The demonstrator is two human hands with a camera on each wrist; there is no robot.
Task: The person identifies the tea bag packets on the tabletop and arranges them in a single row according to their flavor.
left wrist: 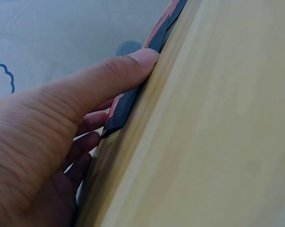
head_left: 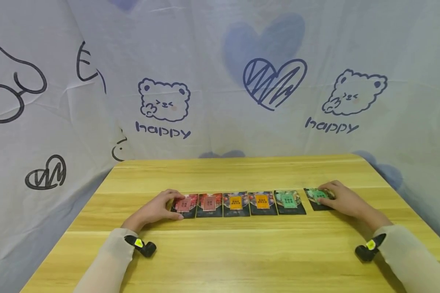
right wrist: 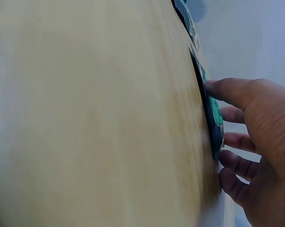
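Several flat printed packets lie in a row across the wooden table. At the left end, my left hand [head_left: 160,207] holds a red-labelled packet [head_left: 185,204] by its edges, thumb at the near edge and fingers at the far side. Beside it come another red packet [head_left: 210,204], two orange-labelled packets [head_left: 236,203] and a green-labelled packet [head_left: 289,202]. Past a small gap, at the right end, my right hand [head_left: 342,198] grips a second green packet [right wrist: 213,116], its thumb on the face and fingers around the outer edge. That packet lies slightly askew, partly covered by the hand.
The yellowish wooden table [head_left: 249,256] runs back to a pale cloth [head_left: 212,101] printed with hearts and bears. The cloth also hangs along the left and right sides. Dark wrist cameras [head_left: 146,248] are strapped over both sleeves.
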